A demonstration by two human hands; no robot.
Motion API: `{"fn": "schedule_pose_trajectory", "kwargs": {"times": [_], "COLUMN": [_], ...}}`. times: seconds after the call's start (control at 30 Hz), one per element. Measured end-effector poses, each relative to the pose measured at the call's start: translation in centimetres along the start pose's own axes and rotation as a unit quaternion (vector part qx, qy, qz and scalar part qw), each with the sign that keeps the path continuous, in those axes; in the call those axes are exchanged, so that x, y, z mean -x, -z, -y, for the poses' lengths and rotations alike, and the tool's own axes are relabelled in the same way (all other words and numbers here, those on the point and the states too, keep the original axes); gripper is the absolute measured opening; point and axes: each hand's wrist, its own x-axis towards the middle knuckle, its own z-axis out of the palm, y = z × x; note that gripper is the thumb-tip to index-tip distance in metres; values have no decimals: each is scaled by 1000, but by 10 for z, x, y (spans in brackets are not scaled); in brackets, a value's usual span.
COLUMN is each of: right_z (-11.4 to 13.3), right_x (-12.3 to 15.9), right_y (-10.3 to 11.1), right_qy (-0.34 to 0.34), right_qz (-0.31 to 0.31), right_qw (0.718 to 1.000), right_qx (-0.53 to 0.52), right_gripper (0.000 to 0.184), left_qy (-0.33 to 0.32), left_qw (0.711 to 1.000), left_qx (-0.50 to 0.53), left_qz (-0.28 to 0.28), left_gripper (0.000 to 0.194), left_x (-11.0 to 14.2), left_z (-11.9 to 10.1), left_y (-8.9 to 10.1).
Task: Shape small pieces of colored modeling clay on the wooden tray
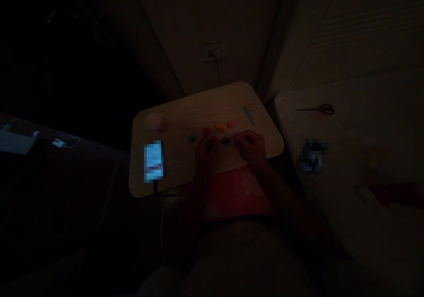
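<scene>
The room is very dark and details are faint. Over the front part of a small wooden-topped table (179,173), my left hand (207,150) has its fingers curled in. To its right, my right hand (251,146) is closed with thumb and fingertips together. Whatever either hand may hold is hidden. A dark lump like modelling clay (225,141) lies between them, apart from the right fingertips. Just beyond sit a green lump (191,138), a red lump (206,131), an orange lump (221,127) and a pink lump (231,123). A blue-green stick-like tool (249,116) lies further right.
A tub (155,122) stands at the table's back left, behind a lit phone (153,161) with a cable. Scissors (319,109) and a blurred-out object (312,156) lie on the pale surface at right. A wall socket (213,51) has a plug in it.
</scene>
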Motion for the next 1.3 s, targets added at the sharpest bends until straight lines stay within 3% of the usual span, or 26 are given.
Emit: {"fn": "schedule_pose_trajectory", "kwargs": {"times": [0.43,0.63,0.9,1.3], "right_z": [2,2,5,6], "right_x": [1,0,-1,0], "right_y": [5,2,-1,0], "right_qy": [51,34,9,10], "right_qz": [-8,-2,-21,0], "right_qw": [998,998,999,1000], "right_qx": [33,-45,-46,-16], "right_gripper": [52,40,23,18], "left_qy": [6,11,1,8], "left_qw": [1000,1000,1000,1000], "left_qx": [12,10,16,12], "left_qz": [0,2,-5,1], "left_gripper": [16,16,15,16], "left_x": [0,0,0,-1], "left_z": [0,-1,1,-2], "left_y": [0,0,0,-1]}}
